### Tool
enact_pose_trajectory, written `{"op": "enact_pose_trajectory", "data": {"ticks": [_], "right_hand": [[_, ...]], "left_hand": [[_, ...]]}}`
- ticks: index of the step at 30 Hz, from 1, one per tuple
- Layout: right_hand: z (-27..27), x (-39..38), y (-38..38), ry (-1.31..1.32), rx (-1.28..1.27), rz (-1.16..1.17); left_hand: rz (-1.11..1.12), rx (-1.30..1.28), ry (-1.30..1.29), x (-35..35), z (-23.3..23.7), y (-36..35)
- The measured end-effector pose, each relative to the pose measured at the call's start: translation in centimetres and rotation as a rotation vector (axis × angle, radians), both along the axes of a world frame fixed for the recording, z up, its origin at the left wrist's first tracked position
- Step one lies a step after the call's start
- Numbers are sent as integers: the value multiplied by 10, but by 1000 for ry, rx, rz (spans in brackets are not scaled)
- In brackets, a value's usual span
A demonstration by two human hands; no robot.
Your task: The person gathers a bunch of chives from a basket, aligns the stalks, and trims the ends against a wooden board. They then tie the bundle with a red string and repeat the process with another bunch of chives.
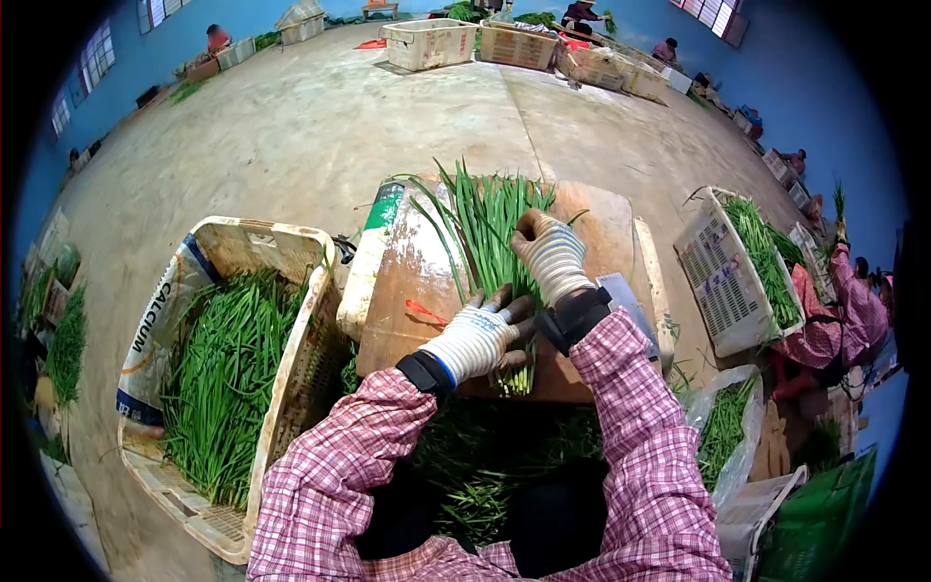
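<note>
A bunch of green chives [485,228] lies on a wet brown board [393,320], leaf tips pointing away from me and pale stem ends near the board's front edge. My left hand [480,337], in a striped knit glove with dark fingertips, grips the lower stems, its fingers laid across them. Over the right side of the leaves is my right hand [553,257], gloved alike, with thumb and fingers pinched together. What those fingertips hold is hidden. A red tie [425,311] rests on the board left of the bunch.
A crate [281,388] full of loose chives stands at my left, a white sack [160,330] over its side. On the right are another chive crate [722,276], a plastic bag of greens [725,427] and a co-worker [844,310]. More crates [430,47] stand far ahead.
</note>
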State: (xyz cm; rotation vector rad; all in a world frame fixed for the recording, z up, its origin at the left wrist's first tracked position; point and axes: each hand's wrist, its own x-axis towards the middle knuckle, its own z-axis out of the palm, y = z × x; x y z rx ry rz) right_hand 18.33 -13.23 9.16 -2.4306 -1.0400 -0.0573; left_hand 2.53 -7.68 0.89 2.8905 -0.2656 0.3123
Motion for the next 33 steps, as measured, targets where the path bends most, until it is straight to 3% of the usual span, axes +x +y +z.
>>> {"op": "enact_pose_trajectory", "data": {"ticks": [3,7,15,18,20,22,26,28,32,33], "right_hand": [[-37,32,6,380,305,115],[-40,41,6,840,434,8],[-39,59,-11,838,1152,-84],[-14,66,-30,836,1217,49],[23,59,-41,855,1479,37],[56,60,-65,944,1556,110],[95,47,-135,1219,1163,590],[110,-6,-163,1235,1018,463],[100,-67,-191,941,34,471],[80,-66,-189,842,-2,467]], "left_hand": [[8,-12,17,-3,1,-1],[1,10,39,-2,3,1],[-2,-12,-46,-2,-1,-1],[1,15,-3,-2,4,-1],[2,29,-9,-2,1,-1],[5,48,-14,-2,2,-3],[4,27,-16,0,-1,1],[-29,-49,-39,-3,7,8],[124,-103,-261,-25,26,20],[157,-166,-273,-28,25,22]]}}
